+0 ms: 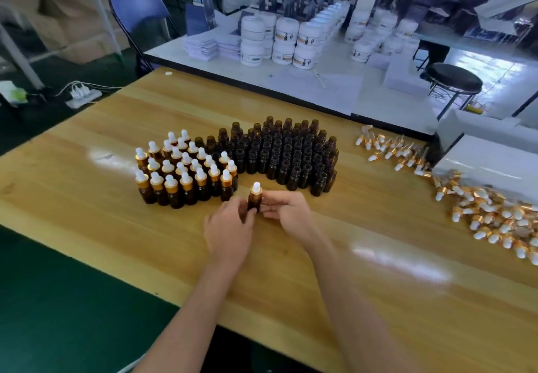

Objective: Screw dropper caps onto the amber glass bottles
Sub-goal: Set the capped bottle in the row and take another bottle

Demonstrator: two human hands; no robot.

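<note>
An amber glass bottle (254, 200) with a gold and white dropper cap (256, 188) stands upright between my hands near the middle of the wooden table (87, 174). My left hand (228, 230) grips its lower body with curled fingers. My right hand (286, 212) lies beside it on the right, fingers stretched toward the bottle and touching it. Behind on the left stands a group of capped bottles (182, 171). To their right is a block of uncapped amber bottles (288, 154). Loose dropper caps (489, 212) lie heaped at the right.
A white box (489, 160) sits at the table's right edge above the cap heap. Beyond the table's far edge is a white table with white jars (294, 43) and stacked papers. A black stool (454, 81) and a blue chair (136, 8) stand on the floor.
</note>
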